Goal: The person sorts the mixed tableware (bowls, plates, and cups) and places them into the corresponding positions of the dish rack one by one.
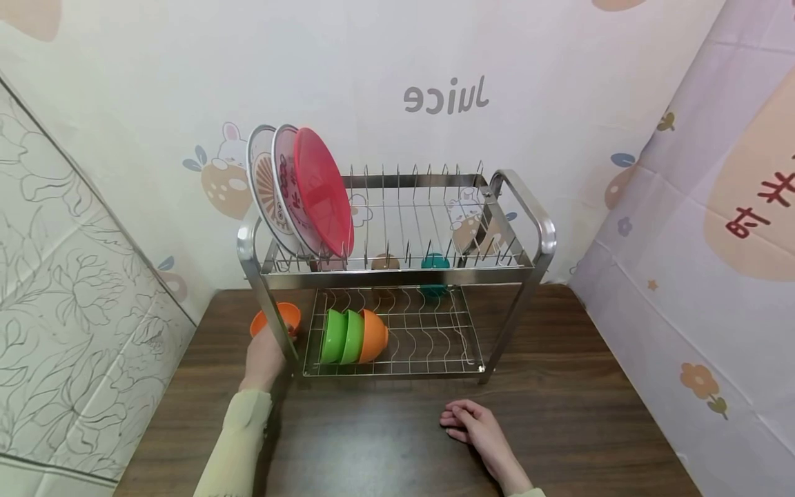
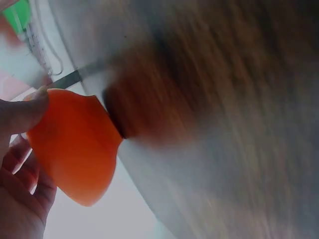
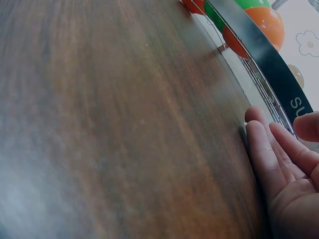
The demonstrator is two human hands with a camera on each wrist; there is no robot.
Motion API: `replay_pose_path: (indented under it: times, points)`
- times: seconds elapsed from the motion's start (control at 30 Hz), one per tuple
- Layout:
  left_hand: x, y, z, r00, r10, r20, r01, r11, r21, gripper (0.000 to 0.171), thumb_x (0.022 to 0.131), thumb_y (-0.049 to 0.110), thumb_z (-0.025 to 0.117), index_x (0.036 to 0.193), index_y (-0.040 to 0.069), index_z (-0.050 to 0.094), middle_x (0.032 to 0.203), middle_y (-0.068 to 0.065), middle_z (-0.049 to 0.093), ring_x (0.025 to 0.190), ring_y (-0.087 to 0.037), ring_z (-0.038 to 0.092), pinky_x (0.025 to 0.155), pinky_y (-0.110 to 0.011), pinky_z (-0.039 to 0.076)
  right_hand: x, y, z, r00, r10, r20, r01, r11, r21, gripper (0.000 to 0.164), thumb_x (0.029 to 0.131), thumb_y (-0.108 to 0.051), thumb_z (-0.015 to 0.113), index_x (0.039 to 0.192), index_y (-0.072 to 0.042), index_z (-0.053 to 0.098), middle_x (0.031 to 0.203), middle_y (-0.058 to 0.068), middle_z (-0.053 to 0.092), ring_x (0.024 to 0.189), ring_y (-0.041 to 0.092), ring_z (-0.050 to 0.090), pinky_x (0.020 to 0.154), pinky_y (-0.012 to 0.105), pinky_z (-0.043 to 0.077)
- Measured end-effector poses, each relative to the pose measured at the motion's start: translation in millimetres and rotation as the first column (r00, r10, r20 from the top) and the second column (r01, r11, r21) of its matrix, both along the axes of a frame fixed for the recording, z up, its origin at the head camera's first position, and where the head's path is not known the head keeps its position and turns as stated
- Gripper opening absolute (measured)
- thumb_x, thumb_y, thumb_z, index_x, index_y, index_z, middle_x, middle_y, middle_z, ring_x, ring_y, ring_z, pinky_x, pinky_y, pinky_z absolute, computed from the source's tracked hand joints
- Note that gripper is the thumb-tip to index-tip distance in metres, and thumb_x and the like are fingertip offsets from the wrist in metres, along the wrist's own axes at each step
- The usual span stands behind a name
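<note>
My left hand (image 1: 266,355) pinches the rim of an orange bowl (image 1: 276,319), just left of the dish rack. In the left wrist view the thumb lies on one side of this orange bowl (image 2: 79,149) and the fingers on the other; its foot is close over the table. The steel two-tier dish rack (image 1: 397,278) has two green bowls (image 1: 335,337) and another orange bowl (image 1: 374,337) nested on edge at the left of its lower tier. In front of the rack my right hand (image 1: 475,431) rests on its side on the table, fingers relaxed, holding nothing.
At the left of the upper tier stand two white patterned plates (image 1: 263,169) and a red plate (image 1: 323,193). Behind the rack are a brown round object (image 1: 385,262) and a teal one (image 1: 435,262). The wooden table (image 1: 373,435) meets printed wall coverings.
</note>
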State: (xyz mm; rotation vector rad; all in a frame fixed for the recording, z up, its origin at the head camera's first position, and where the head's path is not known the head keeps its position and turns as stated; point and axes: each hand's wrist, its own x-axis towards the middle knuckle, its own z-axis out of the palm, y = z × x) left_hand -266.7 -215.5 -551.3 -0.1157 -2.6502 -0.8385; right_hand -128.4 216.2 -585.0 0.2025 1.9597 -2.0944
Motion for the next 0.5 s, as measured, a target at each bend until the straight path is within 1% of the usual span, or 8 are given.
replay_pose_path:
  times: [0.03,0.13,0.2,0.27,0.33,0.4,0.5]
  points:
    - [3.1,-1.3,1.3,1.0,-0.004,-0.025,0.003,0.999,-0.041,0.01,0.083,0.007,0.075,0.089,0.008,0.067,0.089,-0.011,0.068,0.082,-0.035,0.065,0.072,-0.055,0.051,0.2,-0.2,0.0,1.0,0.0,0.001,0.0,1.0,0.001,0.034,0.105,-0.014,0.05,0.121,0.016,0.055,0.106,0.017,0.068,0.1,0.027,0.068,0.082,0.033,0.057]
    - [12.5,-4.0,6.2,0.997,-0.002,-0.072,-0.006,0.994,-0.107,0.007,0.081,-0.001,0.07,0.086,0.004,0.067,0.088,-0.012,0.065,0.081,-0.038,0.064,0.068,-0.058,0.051,1.2,-0.8,1.0,1.0,0.001,0.006,-0.001,1.0,0.001,0.034,0.105,-0.014,0.049,0.121,0.016,0.055,0.106,0.017,0.068,0.1,0.026,0.068,0.082,0.033,0.057]
    - [18.5,-5.6,8.1,0.993,-0.01,-0.115,-0.008,0.988,-0.157,0.008,0.079,-0.005,0.066,0.082,0.003,0.067,0.087,-0.01,0.063,0.078,-0.037,0.064,0.064,-0.057,0.051,1.6,-0.9,1.5,1.0,0.003,0.005,-0.003,1.0,0.001,0.034,0.105,-0.014,0.049,0.121,0.016,0.055,0.106,0.017,0.068,0.1,0.026,0.068,0.082,0.032,0.057]
    - [24.6,-7.1,9.6,0.99,-0.019,-0.14,-0.008,0.981,-0.193,0.009,0.08,-0.005,0.065,0.08,0.003,0.067,0.085,-0.008,0.06,0.073,-0.034,0.062,0.06,-0.055,0.05,1.8,-1.0,2.1,1.0,0.004,0.006,-0.004,1.0,0.001,0.034,0.105,-0.014,0.049,0.121,0.016,0.054,0.106,0.017,0.068,0.099,0.026,0.069,0.082,0.032,0.057]
    - [30.4,-8.3,10.9,0.989,-0.016,-0.144,-0.015,0.977,-0.211,0.009,0.08,-0.003,0.069,0.079,0.005,0.067,0.084,-0.006,0.057,0.069,-0.031,0.06,0.057,-0.053,0.049,1.9,-1.1,2.5,1.0,0.004,0.005,-0.004,1.0,0.002,0.034,0.105,-0.014,0.049,0.121,0.016,0.055,0.106,0.017,0.068,0.099,0.025,0.069,0.082,0.032,0.057]
    - [36.9,-9.2,13.1,0.992,-0.001,-0.128,-0.027,0.976,-0.218,0.01,0.081,0.001,0.075,0.079,0.006,0.066,0.082,-0.004,0.054,0.065,-0.028,0.056,0.055,-0.051,0.048,1.9,-1.2,2.9,1.0,0.004,0.003,-0.004,1.0,0.003,0.034,0.105,-0.014,0.049,0.121,0.016,0.055,0.106,0.017,0.068,0.099,0.026,0.069,0.082,0.032,0.057]
    - [47.7,-9.7,18.7,0.995,0.026,-0.097,-0.047,0.973,-0.225,0.013,0.081,0.007,0.08,0.083,0.007,0.067,0.081,-0.004,0.052,0.062,-0.027,0.054,0.055,-0.05,0.047,1.6,-1.6,3.2,1.0,0.003,-0.001,-0.003,1.0,0.004,0.034,0.104,-0.013,0.05,0.121,0.016,0.055,0.106,0.017,0.068,0.1,0.026,0.068,0.082,0.032,0.057]
